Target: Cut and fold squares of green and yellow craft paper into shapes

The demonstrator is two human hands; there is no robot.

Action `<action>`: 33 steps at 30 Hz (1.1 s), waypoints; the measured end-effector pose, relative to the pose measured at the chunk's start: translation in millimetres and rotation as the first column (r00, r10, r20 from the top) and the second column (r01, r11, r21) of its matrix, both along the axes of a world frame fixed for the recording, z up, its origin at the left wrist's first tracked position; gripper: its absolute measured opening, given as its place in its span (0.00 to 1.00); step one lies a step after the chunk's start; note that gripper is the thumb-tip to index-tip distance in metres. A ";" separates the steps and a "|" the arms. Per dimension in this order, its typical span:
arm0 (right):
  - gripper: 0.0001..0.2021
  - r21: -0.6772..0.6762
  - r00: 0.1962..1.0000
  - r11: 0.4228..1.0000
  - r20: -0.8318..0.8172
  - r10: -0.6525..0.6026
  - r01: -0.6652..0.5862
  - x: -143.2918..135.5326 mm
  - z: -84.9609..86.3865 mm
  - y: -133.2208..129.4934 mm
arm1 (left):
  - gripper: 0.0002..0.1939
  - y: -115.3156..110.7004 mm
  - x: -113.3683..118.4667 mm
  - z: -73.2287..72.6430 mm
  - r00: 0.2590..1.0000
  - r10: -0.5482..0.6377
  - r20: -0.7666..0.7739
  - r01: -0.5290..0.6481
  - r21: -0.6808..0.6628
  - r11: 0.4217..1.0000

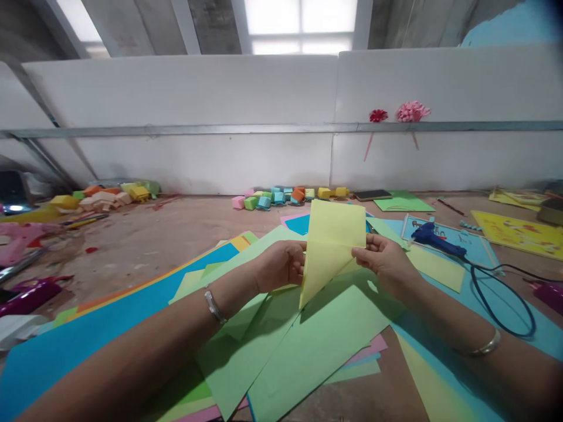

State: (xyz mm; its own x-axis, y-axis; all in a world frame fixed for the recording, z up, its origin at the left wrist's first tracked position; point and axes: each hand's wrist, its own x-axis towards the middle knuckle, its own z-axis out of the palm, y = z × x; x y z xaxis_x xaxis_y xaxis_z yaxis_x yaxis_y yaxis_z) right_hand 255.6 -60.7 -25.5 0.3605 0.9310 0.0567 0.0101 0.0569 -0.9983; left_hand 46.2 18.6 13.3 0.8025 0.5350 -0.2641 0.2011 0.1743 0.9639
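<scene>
A pale yellow paper (335,234) is held up above the table, with a crease across it and its lower part narrowing to a point at the bottom left. My left hand (284,266) grips its left edge, some fingers hidden behind the sheet. On the right edge, my right hand (382,257) pinches the paper between thumb and fingers near the crease. Beneath both hands lie overlapping light green sheets (321,346). A large blue sheet (97,328) extends under my left forearm.
A blue glue gun (440,239) with a looped black cable rests on light blue paper at the right. Small coloured paper cubes (264,203) line the back by the white wall. Pink (17,240) and purple (29,296) tools lie far left.
</scene>
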 end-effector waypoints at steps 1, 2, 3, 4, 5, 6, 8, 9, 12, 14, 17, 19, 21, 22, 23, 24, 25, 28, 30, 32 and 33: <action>0.17 -0.001 1.000 1.000 0.022 -0.009 0.009 0.3 0.2 -0.3 | 0.13 -0.9 0.3 -2.5 0.999 0.036 0.008 -0.036 -0.033 0.999; 0.18 -0.006 0.999 1.000 0.036 -0.015 0.015 0.5 0.4 -0.5 | 0.14 -1.8 0.6 -5.5 0.997 0.072 0.019 -0.070 -0.077 0.995; 0.18 -0.013 0.999 1.000 0.043 -0.018 0.019 0.7 0.6 -0.6 | 0.16 -2.8 0.9 -8.9 0.995 0.099 0.030 -0.096 -0.107 0.990; 0.18 -0.019 0.999 1.000 0.046 -0.021 0.022 1.0 0.6 -0.6 | 0.19 -3.6 1.2 -12.5 0.993 0.109 0.036 -0.105 -0.093 0.990; 0.18 -0.025 0.999 0.999 0.048 -0.021 0.022 1.4 0.5 -0.3 | 0.21 -4.2 1.4 -16.0 0.993 0.113 0.041 -0.109 -0.077 0.991; 0.18 -0.029 0.998 0.999 0.054 -0.015 0.016 2.0 0.3 0.1 | 0.22 -4.3 1.6 -19.1 0.992 0.116 0.043 -0.113 -0.069 0.991; 0.17 -0.028 0.998 1.000 0.067 0.001 0.001 3.6 -0.3 1.2 | 0.22 -3.4 1.6 -23.4 0.991 0.124 0.046 -0.119 -0.087 0.989; 0.17 -0.024 0.998 1.000 0.070 0.007 -0.006 4.4 -0.4 1.8 | 0.22 -2.5 1.4 -24.5 0.991 0.125 0.041 -0.121 -0.098 0.988; 0.17 -0.019 0.997 1.000 0.078 -0.005 0.007 5.0 1.0 2.4 | 0.22 0.4 0.7 -24.2 0.991 0.130 0.016 -0.129 -0.088 0.988; 0.17 -0.019 0.995 1.000 0.096 -0.018 0.019 3.2 3.2 1.7 | 0.20 1.3 0.8 -22.8 0.990 0.142 0.016 -0.140 -0.065 0.988; 0.18 -0.001 0.993 1.000 0.115 -0.015 0.015 -1.0 7.0 -0.4 | 0.17 1.6 1.6 -19.7 0.974 0.226 0.014 -0.226 -0.013 0.974; 0.19 0.045 0.992 0.999 0.124 -0.028 0.022 -2.8 8.9 -1.8 | 0.16 2.0 1.7 -15.6 0.956 0.293 0.009 -0.293 0.009 0.956; 0.21 0.142 0.986 0.990 0.163 -0.027 0.003 -2.8 9.7 -3.3 | 0.12 2.5 1.1 -9.3 0.940 0.342 0.009 -0.342 -0.002 0.940; 0.21 0.201 0.978 0.979 0.209 -0.010 -0.033 -2.3 9.6 -4.1 | 0.09 2.4 0.7 -5.5 0.930 0.367 0.005 -0.367 -0.013 0.930; 0.21 0.256 0.962 0.963 0.274 0.005 -0.078 -1.9 9.3 -5.0 | 0.06 1.7 0.3 -1.7 0.922 0.387 0.003 -0.387 -0.033 0.921; 0.20 0.300 0.936 0.946 0.352 0.006 -0.119 -1.5 8.9 -6.0 | 0.03 0.4 -0.1 2.0 0.913 0.408 -0.003 -0.407 -0.060 0.911; 0.17 0.331 0.899 0.932 0.438 -0.012 -0.149 -1.6 8.5 -7.2 | 0.03 -1.6 -0.3 5.2 0.907 0.421 -0.011 -0.421 -0.093 0.902; 0.08 0.376 0.762 0.913 0.634 -0.131 -0.156 -3.6 8.6 -10.8 | 0.06 -10.6 -0.9 10.8 0.905 0.422 -0.050 -0.423 -0.209 0.882; 0.07 0.389 0.709 0.912 0.679 -0.188 -0.131 -5.3 9.8 -12.7 | 0.05 -16.3 -2.1 10.9 0.915 0.399 -0.063 -0.401 -0.266 0.877; 0.09 0.407 0.690 0.906 0.688 -0.223 -0.114 -6.0 10.8 -13.6 | 0.06 -19.5 -4.6 9.5 0.917 0.393 -0.064 -0.395 -0.282 0.874; 0.09 0.418 0.682 0.901 0.693 -0.232 -0.118 -5.9 10.9 -13.8 | 0.07 -20.1 -6.3 8.6 0.912 0.405 -0.065 -0.406 -0.273 0.872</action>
State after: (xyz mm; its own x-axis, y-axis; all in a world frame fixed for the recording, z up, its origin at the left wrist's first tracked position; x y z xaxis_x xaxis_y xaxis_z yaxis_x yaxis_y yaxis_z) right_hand 249.7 -74.4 -14.5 0.0952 0.7340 0.6724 0.7207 0.4152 -0.5552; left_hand 39.8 -1.5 21.8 0.5287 0.7186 -0.4517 0.0608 0.4987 0.8646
